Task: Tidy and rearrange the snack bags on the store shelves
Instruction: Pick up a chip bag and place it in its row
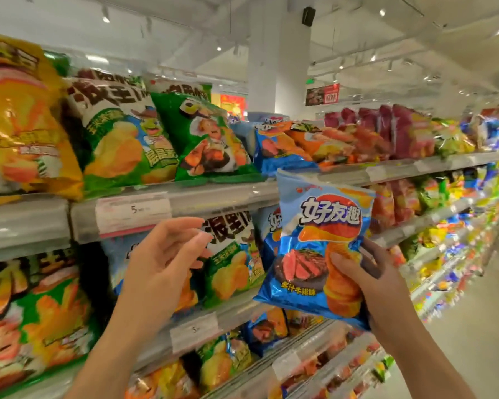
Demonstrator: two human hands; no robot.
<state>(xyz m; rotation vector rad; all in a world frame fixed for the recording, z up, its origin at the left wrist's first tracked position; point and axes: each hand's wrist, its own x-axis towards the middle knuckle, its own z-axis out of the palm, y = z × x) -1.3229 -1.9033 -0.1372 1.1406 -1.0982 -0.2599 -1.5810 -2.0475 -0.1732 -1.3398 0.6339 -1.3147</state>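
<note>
One blue chip bag (319, 249) held upright before the shelves (213, 194), long axis vertical, printed face toward the camera, top leaning slightly left. Right hand (366, 280) gripping its lower right edge, thumb on the front. Left hand (167, 254) raised, empty, fingers loosely spread, near a green-and-white bag (234, 254) on the middle shelf.

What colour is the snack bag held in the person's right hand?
Mostly blue, with orange chips and a steak picture; the snack bag shows clearly in the head view, gripped by the right hand.
</note>
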